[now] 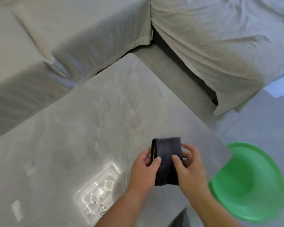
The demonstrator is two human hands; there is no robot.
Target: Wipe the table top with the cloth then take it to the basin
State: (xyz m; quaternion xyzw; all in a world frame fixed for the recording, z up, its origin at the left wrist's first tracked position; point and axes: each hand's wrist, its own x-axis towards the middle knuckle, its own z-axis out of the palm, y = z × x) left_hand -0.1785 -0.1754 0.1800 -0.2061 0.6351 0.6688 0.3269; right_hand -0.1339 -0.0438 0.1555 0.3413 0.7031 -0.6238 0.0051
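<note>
Head view: both hands grip a folded dark cloth (168, 159) at lower centre of the frame, above the near right part of the grey table (88, 128). The left hand (144, 167) pinches its left edge, thumb on top; the right hand (189, 166) pinches its right edge likewise. The cloth's long axis runs up and down the frame. The green basin (247, 185) sits at lower right, beyond the table edge and nearer the right hand. Wet streaks suggest wiping is under way.

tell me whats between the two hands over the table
In the head view, the folded dark cloth sits between the left hand and right hand, pinched by the fingers of both above the grey table.
</note>
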